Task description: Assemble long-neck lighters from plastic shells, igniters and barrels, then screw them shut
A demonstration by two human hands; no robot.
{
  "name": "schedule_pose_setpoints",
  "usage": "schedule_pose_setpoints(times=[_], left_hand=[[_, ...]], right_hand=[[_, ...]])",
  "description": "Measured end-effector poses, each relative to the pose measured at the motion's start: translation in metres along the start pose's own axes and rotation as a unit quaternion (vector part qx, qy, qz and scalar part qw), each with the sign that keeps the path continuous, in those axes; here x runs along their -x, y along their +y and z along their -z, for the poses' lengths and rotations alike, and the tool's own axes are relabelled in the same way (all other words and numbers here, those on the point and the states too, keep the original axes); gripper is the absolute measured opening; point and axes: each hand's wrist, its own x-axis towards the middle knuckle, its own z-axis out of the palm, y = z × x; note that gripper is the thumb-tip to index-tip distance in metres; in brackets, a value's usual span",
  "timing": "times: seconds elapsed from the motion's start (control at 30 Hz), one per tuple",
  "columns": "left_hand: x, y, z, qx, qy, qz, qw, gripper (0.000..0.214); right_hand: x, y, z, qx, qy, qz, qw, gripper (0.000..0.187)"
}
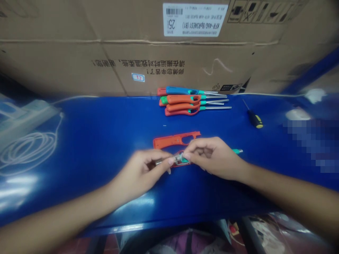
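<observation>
Between the thumb and fingers of my left hand is a small clear and metallic lighter part. My right hand is closed in a pinch at the right end of this part; its fingertips hide what they grip. Just beneath both hands lies an orange-red lighter shell half, largely covered, with a bit of teal inside. A teal piece with a metal tip sticks out to the right from behind my right hand. The other orange shell half rests on the blue table just behind my hands.
Several long-nosed lighters are piled against the cardboard box at the back. A black and yellow screwdriver lies to the right. On the left are a power strip and a coiled white cable. A tiny pin lies mid-table.
</observation>
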Motion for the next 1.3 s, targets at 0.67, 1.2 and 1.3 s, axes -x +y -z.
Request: schedule_pose_setpoints(times=[0.67, 1.2, 1.3], left_hand=[[-0.0041, 0.002, 0.0047, 0.05, -0.006, 0.11, 0.993, 0.04], [-0.0028, 0.0036, 0.0036, 0.052, -0.022, 0.075, 0.996, 0.041], [-0.0028, 0.0021, 0.003, 0.056, -0.014, 0.076, 0.995, 0.044]], right_hand=[[-0.0021, -0.0003, -0.0029, -0.05, 0.019, -0.026, 0.998, 0.02], [-0.0001, -0.0031, -0.0072, 0.036, 0.041, 0.028, 0.998, 0.016], [0.0, -0.0018, -0.0085, 0.033, 0.052, 0.039, 0.997, 0.017]])
